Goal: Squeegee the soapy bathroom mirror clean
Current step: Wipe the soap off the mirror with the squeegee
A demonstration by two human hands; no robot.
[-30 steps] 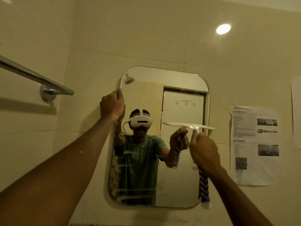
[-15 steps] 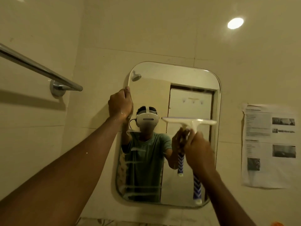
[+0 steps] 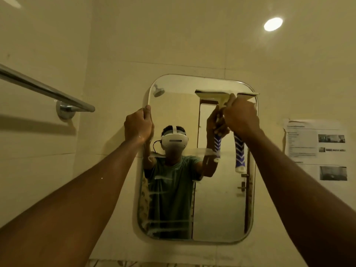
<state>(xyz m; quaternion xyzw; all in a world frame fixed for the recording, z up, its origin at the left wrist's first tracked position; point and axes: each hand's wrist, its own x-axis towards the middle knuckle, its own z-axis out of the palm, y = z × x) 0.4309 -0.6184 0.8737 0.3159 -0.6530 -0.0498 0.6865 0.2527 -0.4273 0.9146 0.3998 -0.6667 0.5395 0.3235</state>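
Note:
A rounded rectangular mirror (image 3: pixel 221 205) hangs on the beige tiled wall, with soapy streaks across its middle and lower left. My left hand (image 3: pixel 137 126) grips the mirror's upper left edge. My right hand (image 3: pixel 241 116) is closed around a squeegee (image 3: pixel 239 151) with a blue-and-white patterned handle. Its pale blade lies flat against the glass near the mirror's top right corner. The handle end hangs below my fist. The reflection shows a person in a green shirt wearing a white headset.
A chrome towel bar (image 3: pixel 46 89) juts out from the left wall at head height. Printed paper sheets (image 3: pixel 317 151) are stuck to the wall right of the mirror. A round ceiling light (image 3: pixel 273 24) glows at the upper right.
My right hand has raised the squeegee from mid-mirror height up to the top right of the glass. My left hand has stayed on the mirror's left edge.

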